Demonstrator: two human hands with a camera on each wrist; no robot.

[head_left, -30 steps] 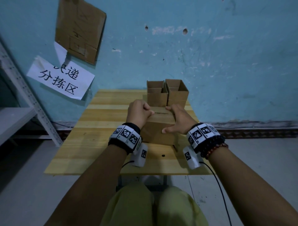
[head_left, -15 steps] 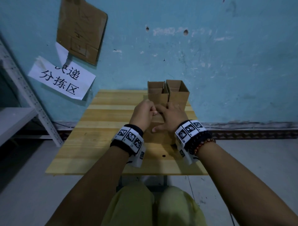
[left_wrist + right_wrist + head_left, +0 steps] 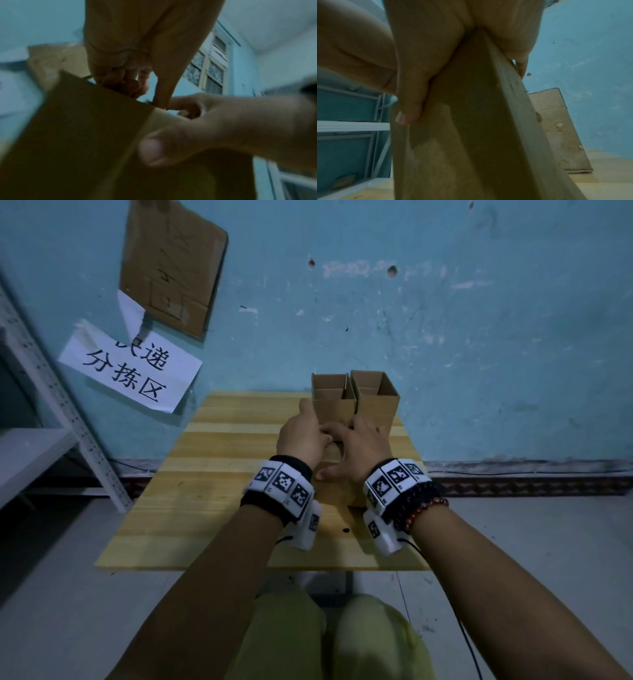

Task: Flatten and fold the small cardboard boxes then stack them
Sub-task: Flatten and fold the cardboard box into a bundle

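Note:
A small brown cardboard box point(image 3: 337, 486) stands on the wooden table point(image 3: 219, 474), squeezed narrow between both hands. My left hand point(image 3: 303, 436) grips its top left edge, with the fingers point(image 3: 120, 81) curled over the rim of the box point(image 3: 77, 135). My right hand point(image 3: 359, 448) holds the right side. Its thumb point(image 3: 409, 108) lies on the near face of the box point(image 3: 471, 121), and its fingers wrap over the far side. Two more open boxes stand side by side behind it, one on the left point(image 3: 332, 404) and one on the right point(image 3: 375, 397).
The table stands against a blue wall point(image 3: 445, 337). That wall carries a paper sign point(image 3: 130, 371) and a cardboard sheet point(image 3: 171, 265). A white metal shelf point(image 3: 41, 440) stands to the left. Bare tabletop lies left of the hands and along the near edge.
Both hands have come together, pressing the box from a wide shape into a narrow one. They have also shifted slightly toward the two boxes at the back.

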